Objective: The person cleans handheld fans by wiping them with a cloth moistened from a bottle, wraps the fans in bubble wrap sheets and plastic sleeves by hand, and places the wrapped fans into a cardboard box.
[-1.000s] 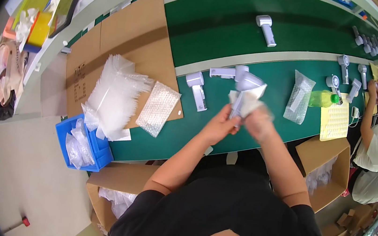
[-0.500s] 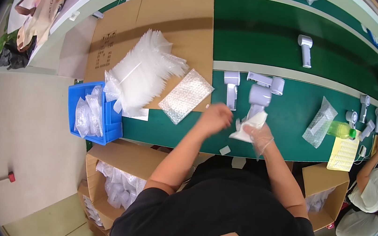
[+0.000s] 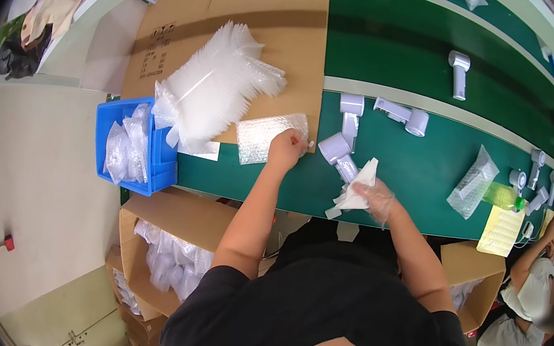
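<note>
My left hand point(image 3: 286, 149) is closed at the right part of a flat bubble-wrap bag point(image 3: 258, 136), its fingertips on the bag near the cardboard's edge. In my right hand point(image 3: 377, 198), which wears a clear glove, are a white cloth point(image 3: 360, 186) and the handle of a pale lavender handheld device point(image 3: 339, 151). The device's round head points up and left. Two similar devices, one upright point(image 3: 350, 121) and one lying sideways point(image 3: 402, 115), rest just beyond it on the green table.
A fanned stack of bubble bags point(image 3: 214, 89) lies on cardboard point(image 3: 293, 43). At the left is a blue bin point(image 3: 166, 159) of wrapped items. Rightward are a wrapped device point(image 3: 475, 183), a green bottle point(image 3: 501, 196) and a yellow sheet point(image 3: 501, 231). A co-worker point(image 3: 532, 287) sits far right.
My left hand has moved left onto the flat bubble-wrap bag. The device at my right hand has tilted, its head now to the left. The view has shifted slightly.
</note>
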`<state>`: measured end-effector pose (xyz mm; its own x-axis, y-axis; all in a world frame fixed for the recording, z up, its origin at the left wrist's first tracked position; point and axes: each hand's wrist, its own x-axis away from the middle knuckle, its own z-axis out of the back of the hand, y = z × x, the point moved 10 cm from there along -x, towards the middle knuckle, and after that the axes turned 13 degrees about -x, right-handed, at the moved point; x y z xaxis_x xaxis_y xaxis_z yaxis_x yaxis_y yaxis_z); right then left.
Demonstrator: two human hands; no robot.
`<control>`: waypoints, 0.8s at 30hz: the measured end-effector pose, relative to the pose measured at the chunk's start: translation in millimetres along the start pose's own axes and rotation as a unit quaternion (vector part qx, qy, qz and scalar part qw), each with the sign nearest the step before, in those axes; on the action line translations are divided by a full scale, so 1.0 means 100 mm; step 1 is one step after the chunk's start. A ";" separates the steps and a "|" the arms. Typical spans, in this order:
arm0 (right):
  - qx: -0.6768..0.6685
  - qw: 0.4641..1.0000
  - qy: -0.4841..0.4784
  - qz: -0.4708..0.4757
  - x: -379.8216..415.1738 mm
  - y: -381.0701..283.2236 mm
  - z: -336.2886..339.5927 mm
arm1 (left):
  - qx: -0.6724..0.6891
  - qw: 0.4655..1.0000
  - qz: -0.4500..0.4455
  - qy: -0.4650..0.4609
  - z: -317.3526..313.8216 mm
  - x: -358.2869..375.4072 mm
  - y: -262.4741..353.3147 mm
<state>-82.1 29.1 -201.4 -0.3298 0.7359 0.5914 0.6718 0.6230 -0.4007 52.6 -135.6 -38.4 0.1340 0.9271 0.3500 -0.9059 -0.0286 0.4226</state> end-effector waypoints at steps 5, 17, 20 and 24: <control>0.036 0.999 0.012 -0.008 -0.13 -0.01 0.05 | 0.104 0.993 -0.030 -0.045 -0.06 0.10 -0.14; 0.068 0.996 0.056 0.009 -0.08 -0.15 0.30 | 0.234 0.970 0.049 0.042 -0.39 -0.46 -1.92; 0.069 0.995 0.067 0.008 -0.03 -0.10 0.36 | -0.114 0.902 0.006 0.416 0.10 -0.15 -1.76; 0.068 0.995 0.070 0.001 -0.04 -0.02 0.36 | 0.016 0.972 -0.098 0.213 0.36 0.36 -0.22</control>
<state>-106.2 35.0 -228.4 -0.2258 0.6995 0.6780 0.5727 0.6583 -0.4885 92.0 -115.5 -5.3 0.1183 0.9862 -0.1159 -0.8657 0.1596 0.4743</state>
